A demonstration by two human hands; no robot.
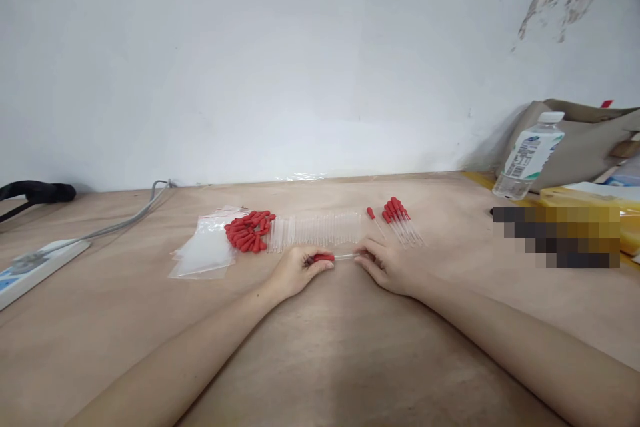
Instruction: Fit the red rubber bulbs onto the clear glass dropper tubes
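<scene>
Between my hands lies a dropper, its red rubber bulb (324,257) at the left and its clear glass tube (345,256) running right. My left hand (299,270) is closed on the bulb. The fingers of my right hand (383,265) pinch the tube; its far end is hidden by them. Just beyond, a row of clear glass tubes (315,229) lies side by side. A heap of loose red bulbs (247,231) touches the row's left end. To the right are a single dropper (371,213) and a bundle of several droppers (397,212) with red bulbs.
Clear plastic bags (203,250) lie left of the bulb heap. A white power strip (45,267) with a grey cable (120,227) is at the far left. At the right stand a plastic bottle (530,157), a beige bag (580,147) and a yellow package (590,197).
</scene>
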